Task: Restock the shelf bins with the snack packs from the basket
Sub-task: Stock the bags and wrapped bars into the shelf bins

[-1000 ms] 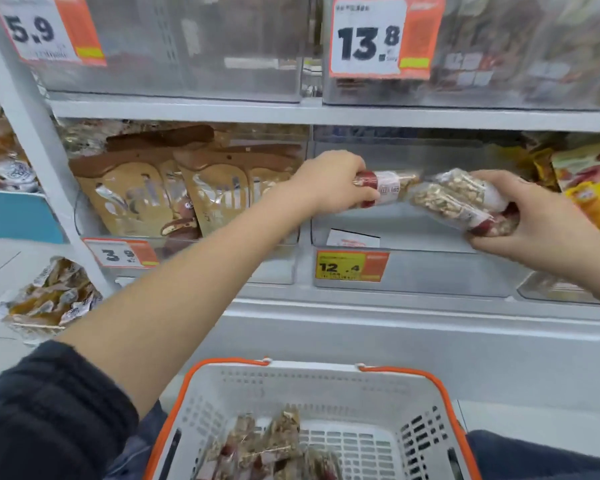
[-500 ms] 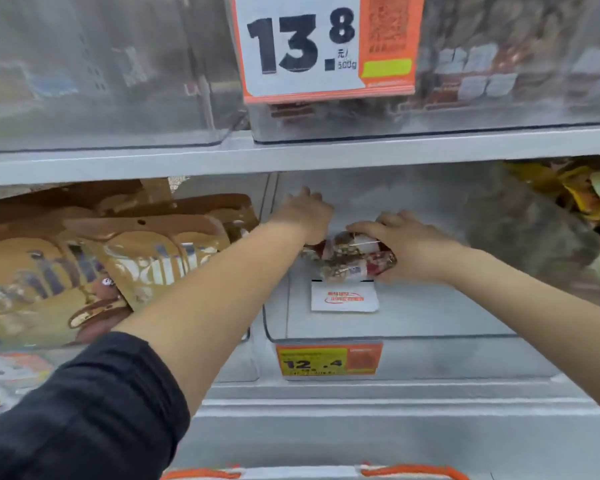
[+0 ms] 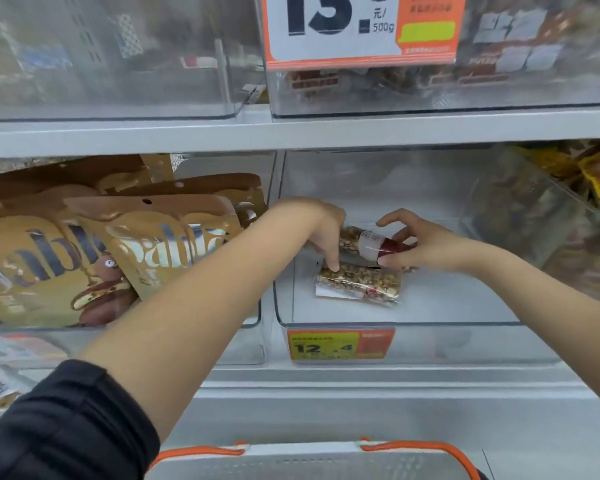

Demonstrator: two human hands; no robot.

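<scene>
**Grey store shelving under flat, even light**

You face a pale grey metal shelf board (image 3: 291,131) running across the view, with a lower grey ledge (image 3: 361,386) beneath it. An orange-and-white price tag (image 3: 359,29) reading 13 hangs above the board. A smaller yellow-and-orange tag (image 3: 338,345) reading 12.4 sits just above the ledge. To your left stand tan pouches (image 3: 118,251) with dark lettering; at the far right, blurred yellow packets (image 3: 596,174). The light casts no hard shadows.
</scene>
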